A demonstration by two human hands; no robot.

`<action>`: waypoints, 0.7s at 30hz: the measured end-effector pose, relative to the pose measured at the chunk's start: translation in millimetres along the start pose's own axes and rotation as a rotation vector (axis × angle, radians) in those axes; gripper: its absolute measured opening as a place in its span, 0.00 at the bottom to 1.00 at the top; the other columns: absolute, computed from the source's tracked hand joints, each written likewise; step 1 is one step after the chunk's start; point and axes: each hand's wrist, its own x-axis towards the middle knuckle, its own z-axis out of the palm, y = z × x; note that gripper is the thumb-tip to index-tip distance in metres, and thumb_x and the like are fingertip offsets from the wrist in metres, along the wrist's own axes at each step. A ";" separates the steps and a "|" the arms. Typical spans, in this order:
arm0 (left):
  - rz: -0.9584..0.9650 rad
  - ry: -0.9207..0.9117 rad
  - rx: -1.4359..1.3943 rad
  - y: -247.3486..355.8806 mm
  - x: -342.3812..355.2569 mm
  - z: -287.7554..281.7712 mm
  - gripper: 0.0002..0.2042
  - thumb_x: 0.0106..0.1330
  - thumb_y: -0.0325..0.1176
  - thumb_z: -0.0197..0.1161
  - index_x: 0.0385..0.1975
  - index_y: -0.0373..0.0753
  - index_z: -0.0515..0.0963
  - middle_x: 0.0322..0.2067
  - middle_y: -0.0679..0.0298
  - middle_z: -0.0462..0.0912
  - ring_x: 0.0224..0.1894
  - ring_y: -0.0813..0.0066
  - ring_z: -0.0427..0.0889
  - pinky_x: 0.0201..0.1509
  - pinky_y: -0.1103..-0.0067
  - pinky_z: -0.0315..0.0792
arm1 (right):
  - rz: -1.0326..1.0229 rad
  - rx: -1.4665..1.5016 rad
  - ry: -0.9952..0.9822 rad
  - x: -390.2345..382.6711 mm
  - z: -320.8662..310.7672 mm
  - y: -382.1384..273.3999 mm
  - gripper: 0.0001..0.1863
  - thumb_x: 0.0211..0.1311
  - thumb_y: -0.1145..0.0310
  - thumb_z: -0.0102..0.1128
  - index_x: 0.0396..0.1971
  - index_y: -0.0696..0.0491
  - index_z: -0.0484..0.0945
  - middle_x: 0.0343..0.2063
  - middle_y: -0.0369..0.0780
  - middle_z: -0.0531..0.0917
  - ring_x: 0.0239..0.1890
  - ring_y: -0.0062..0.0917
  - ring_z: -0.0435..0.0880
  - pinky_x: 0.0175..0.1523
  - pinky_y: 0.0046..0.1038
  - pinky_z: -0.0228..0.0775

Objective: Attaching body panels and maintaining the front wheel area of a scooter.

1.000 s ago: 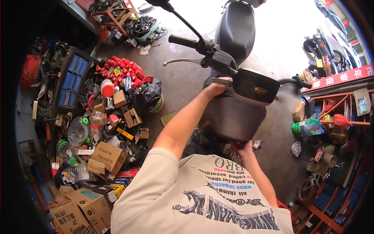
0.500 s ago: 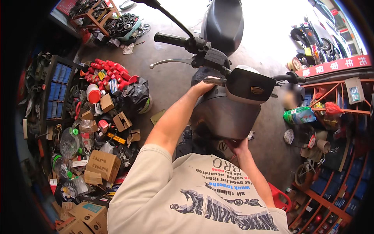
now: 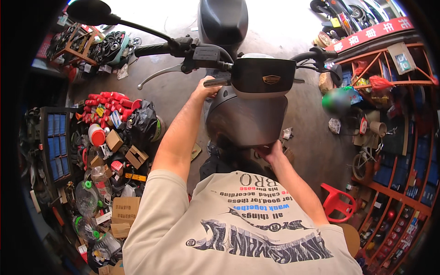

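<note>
At the far left, a dark rack of blue boxes (image 3: pixel 57 149) stands along the left edge of the concrete floor (image 3: pixel 311 149). Just right of it, clear bottles with green caps (image 3: pixel 86 197) lie in a cluttered heap, with a red-and-white jar (image 3: pixel 96 136) and a pile of red bottles (image 3: pixel 107 105) farther off, and a cardboard box (image 3: pixel 125 210) nearer the person. A black plastic bag (image 3: pixel 143 120) bulges at the right edge of the red pile. Next comes a silver brake lever (image 3: pixel 158 76), untouched, on a handlebar side that carries 1 mirror (image 3: pixel 89 11). The left hand (image 3: pixel 207 88) is at the upper left edge of the scooter's grey front panel (image 3: pixel 247 120), just under a flat dark piece (image 3: pixel 215 83); its fingers are mostly hidden, so I cannot tell whether it grips or only rests. The front panel is in the middle, below a black cover (image 3: pixel 263 78) with 1 gold badge, and the dark seat (image 3: pixel 223 20) lies beyond. The right hand (image 3: pixel 274 153) meets the panel's lower right edge, fingers going underneath; I cannot tell if they are closed. Farther right, a red plastic seat (image 3: pixel 338 203) stands near an orange metal shelf (image 3: pixel 398 84) lining the floor's right edge.
</note>
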 end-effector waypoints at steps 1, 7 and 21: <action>0.000 0.014 -0.048 -0.8 -2.4 0.4 0.11 0.57 0.36 0.62 0.21 0.33 0.79 0.17 0.59 0.79 0.19 0.73 0.80 0.25 0.77 0.77 | 0.011 0.003 -0.026 2.2 -2.7 -0.1 0.18 0.64 0.62 0.47 0.47 0.58 0.72 0.47 0.48 0.73 0.51 0.40 0.74 0.58 0.46 0.68; 0.086 0.060 -0.027 -8.8 -1.6 -2.0 0.11 0.56 0.35 0.62 0.21 0.32 0.81 0.16 0.61 0.79 0.19 0.75 0.80 0.24 0.78 0.75 | 0.014 0.017 -0.019 2.2 -1.0 2.6 0.20 0.66 0.60 0.44 0.49 0.59 0.70 0.50 0.50 0.73 0.51 0.42 0.75 0.57 0.44 0.70; 0.352 0.395 -0.266 -6.3 -118.6 7.0 0.11 0.59 0.31 0.62 0.40 0.33 0.79 0.32 0.62 0.84 0.35 0.74 0.81 0.41 0.78 0.74 | 0.051 -0.160 0.019 -15.7 12.8 -1.3 0.33 0.68 0.43 0.36 0.59 0.56 0.63 0.58 0.56 0.68 0.59 0.46 0.71 0.60 0.46 0.67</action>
